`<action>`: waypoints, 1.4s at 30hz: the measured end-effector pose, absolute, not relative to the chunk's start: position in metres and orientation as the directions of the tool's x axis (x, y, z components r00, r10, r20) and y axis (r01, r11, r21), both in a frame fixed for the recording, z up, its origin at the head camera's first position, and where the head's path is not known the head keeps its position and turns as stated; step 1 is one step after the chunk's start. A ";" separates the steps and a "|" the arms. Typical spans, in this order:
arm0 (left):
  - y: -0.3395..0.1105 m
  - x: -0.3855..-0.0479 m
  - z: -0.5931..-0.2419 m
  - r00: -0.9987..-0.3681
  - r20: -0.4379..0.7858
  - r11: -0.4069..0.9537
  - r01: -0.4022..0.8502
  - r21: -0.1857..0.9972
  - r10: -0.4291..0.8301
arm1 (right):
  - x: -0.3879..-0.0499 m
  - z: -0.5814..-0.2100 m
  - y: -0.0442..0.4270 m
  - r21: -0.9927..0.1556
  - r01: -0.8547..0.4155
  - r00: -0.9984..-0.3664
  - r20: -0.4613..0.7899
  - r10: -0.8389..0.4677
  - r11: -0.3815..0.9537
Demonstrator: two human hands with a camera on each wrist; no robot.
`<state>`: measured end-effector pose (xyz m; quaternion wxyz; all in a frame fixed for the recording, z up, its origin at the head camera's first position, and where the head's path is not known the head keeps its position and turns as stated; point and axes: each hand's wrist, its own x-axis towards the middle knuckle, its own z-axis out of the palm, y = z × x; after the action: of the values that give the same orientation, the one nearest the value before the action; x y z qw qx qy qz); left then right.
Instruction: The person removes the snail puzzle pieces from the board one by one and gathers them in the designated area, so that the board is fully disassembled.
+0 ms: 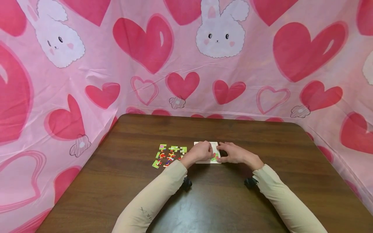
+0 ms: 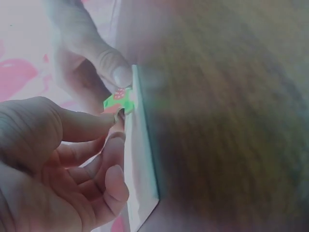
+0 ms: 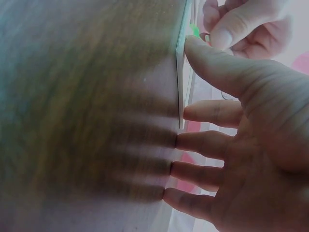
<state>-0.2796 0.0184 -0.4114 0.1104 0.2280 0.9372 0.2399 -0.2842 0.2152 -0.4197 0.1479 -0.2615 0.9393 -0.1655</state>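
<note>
A white puzzle tray (image 1: 206,162) lies flat on the table under both hands. My left hand (image 1: 201,151) is over its left half. In the left wrist view its thumb and forefinger pinch a green jigsaw piece (image 2: 116,102) with a red strawberry print, at the tray's surface. My right hand (image 1: 235,153) is at the tray's right edge with its fingers spread. Its thumb and forefinger touch the tray's edge in the right wrist view, while the other fingertips rest on the table. The left hand hides part of the tray.
Several loose jigsaw pieces (image 1: 170,156), green with red and yellow prints, lie left of the tray, the nearest partly behind my left wrist. They are on a dark brown wooden table (image 1: 209,200). A pink cloth with hearts and rabbits (image 1: 192,64) hangs around it.
</note>
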 end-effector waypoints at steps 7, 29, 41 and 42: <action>0.012 -0.281 -0.405 -0.886 -0.105 0.787 0.339 0.516 0.451 | -0.284 -0.418 0.216 -0.395 -0.414 -0.825 -0.217 -0.521 0.820; -0.061 -0.269 -0.391 -0.835 -0.140 0.772 0.409 0.487 0.531 | -0.283 -0.417 0.212 -0.396 -0.393 -0.830 -0.234 -0.505 0.830; -0.097 -0.255 -0.389 -0.790 -0.256 0.791 0.413 0.451 0.557 | -0.283 -0.418 0.214 -0.395 -0.399 -0.832 -0.224 -0.508 0.828; -0.099 -0.255 -0.389 -0.788 -0.257 0.790 0.413 0.453 0.559 | -0.283 -0.418 0.214 -0.397 -0.400 -0.831 -0.223 -0.510 0.826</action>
<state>-0.2547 -0.0986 -0.3894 0.1924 0.2622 0.9263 0.1903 -0.2828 0.2140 -0.4180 0.1617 -0.2416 0.9417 -0.1692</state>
